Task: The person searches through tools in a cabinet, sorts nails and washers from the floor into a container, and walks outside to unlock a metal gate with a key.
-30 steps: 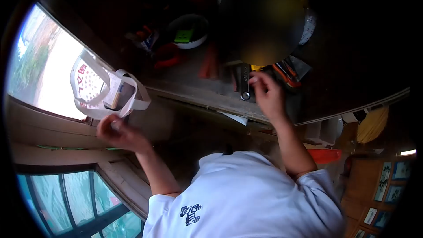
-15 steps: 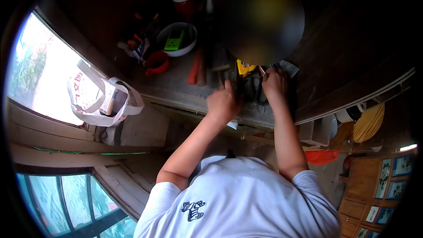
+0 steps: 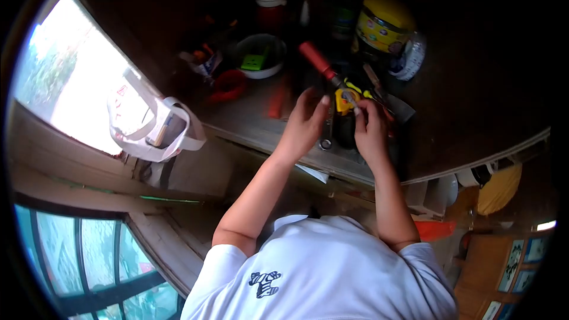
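Observation:
My right hand (image 3: 371, 127) pinches the metal end of a red-handled tool (image 3: 320, 62), whose handle points up and to the left; its exact kind is unclear. My left hand (image 3: 305, 127) is raised over the bench, thumb and fingers apart, with nothing in it. Between the hands lies a yellow tape measure (image 3: 344, 102), partly behind the tool. A wrench (image 3: 325, 143) shows its ring end beside my left hand. Yellow-and-black handles (image 3: 358, 88) and a flat metal blade (image 3: 403, 111) lie just beyond my right hand.
A yellow tub (image 3: 385, 24) stands at the back, by a roll of tape (image 3: 411, 59). Left of it are a white bowl (image 3: 261, 73) with a green device, a red cup (image 3: 228, 86) and a flask (image 3: 271, 9). A white bag (image 3: 157, 153) hangs near the window.
The red-handled tool now shows raised in my right hand. My left hand has lifted and its fingers have spread. The view has shifted, and a blurred disc over the yellow tub is gone.

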A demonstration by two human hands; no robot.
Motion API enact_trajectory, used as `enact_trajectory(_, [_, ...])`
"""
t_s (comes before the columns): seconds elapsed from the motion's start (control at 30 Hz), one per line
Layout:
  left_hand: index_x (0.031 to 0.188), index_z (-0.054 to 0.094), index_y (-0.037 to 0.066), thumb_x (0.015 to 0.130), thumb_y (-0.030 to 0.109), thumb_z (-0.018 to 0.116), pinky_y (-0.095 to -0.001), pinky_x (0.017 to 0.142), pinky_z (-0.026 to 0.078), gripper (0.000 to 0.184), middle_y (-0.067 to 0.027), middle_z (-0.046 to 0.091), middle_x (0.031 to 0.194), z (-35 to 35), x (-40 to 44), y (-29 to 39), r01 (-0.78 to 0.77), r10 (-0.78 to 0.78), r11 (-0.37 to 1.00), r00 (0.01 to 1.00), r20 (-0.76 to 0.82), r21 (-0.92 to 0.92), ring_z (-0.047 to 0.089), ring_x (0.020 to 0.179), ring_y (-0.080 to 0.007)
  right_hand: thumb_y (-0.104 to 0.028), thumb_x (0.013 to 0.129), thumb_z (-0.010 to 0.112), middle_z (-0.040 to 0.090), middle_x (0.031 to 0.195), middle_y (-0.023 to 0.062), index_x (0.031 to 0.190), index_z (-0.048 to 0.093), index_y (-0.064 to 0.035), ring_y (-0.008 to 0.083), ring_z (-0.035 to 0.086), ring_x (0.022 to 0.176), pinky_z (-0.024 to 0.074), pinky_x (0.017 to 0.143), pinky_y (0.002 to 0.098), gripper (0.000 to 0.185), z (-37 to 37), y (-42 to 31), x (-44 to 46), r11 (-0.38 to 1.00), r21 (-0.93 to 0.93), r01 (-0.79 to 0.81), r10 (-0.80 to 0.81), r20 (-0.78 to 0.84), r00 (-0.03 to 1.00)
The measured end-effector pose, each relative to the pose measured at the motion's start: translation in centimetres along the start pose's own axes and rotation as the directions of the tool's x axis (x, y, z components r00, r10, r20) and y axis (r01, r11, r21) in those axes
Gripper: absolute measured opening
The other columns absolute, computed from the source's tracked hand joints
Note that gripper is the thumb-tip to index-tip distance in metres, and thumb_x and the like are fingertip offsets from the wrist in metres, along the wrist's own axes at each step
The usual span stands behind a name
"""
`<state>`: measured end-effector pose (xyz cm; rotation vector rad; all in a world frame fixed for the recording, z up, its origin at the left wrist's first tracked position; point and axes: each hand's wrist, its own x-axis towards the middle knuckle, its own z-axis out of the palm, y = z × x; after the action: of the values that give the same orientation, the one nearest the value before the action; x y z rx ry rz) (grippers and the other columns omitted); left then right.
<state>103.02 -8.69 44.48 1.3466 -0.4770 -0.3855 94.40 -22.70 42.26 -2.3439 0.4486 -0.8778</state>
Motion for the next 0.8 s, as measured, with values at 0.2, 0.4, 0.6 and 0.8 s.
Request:
enact_trajectory(0.2, [0.107,0.049,0.004,0.096,0.022,0.047,-0.0185,0.052,0.038,0.02,-0.0048,0.062,0.084,-5.1,0.8,2.6,-0.076,0.037,0.965,0.986,-0.16,-0.25,0.045,0.056,-0.0035,-0.016,0.087,0.056,0.057,0.105,0.0184,0.108,0.055,-0.0042,0.0354,0.053,0.102,0.0428,0.086,0.0405,0.024,2.5,0.1,2.0,0.974,0.219,-0.051,0.011,0.179,0.984])
enact_trajectory(0.4, [0.101,0.051,0.005,0.096,0.022,0.048,-0.0176,0.048,0.034,0.018,-0.005,0.062,0.086,-9.3,-0.9,2.5,-0.22,0.168,0.96,0.947,-0.274,-0.172,0.044,0.056,-0.0025,-0.01,0.072,0.069,0.041,0.134,0.0184,0.125,0.044,0.0021,0.0341,0.04,0.123,0.0342,0.102,0.0375,0.059,4.1,6.4,8.7,0.864,-0.503,-0.039,0.08,0.061,0.995])
enact_trajectory(0.6, [0.102,0.051,0.006,0.095,0.019,0.05,-0.0158,0.049,0.034,0.014,-0.0046,0.063,0.088,-12.7,-2.9,0.8,-0.196,0.125,0.958,0.942,-0.311,-0.209,0.044,0.058,-0.0016,-0.012,0.061,0.075,0.052,0.124,0.0207,0.117,0.052,0.0047,0.0305,0.051,0.115,0.0424,0.096,0.0336,0.063,4.3,3.6,13.5,0.645,-0.748,-0.158,0.615,0.385,0.688])
enact_trajectory(0.8, [0.105,0.049,0.007,0.094,0.016,0.05,-0.0161,0.055,0.038,0.014,-0.0025,0.061,0.09,-15.7,-3.3,2.3,-0.321,0.268,0.942,0.89,-0.369,-0.092,0.047,0.063,-0.0024,-0.019,0.067,0.073,0.058,0.114,0.0212,0.112,0.057,0.0002,0.0321,0.057,0.105,0.0471,0.089,0.0363,0.052,5.3,4.0,13.8,0.641,-0.76,-0.107,0.484,0.293,0.825])
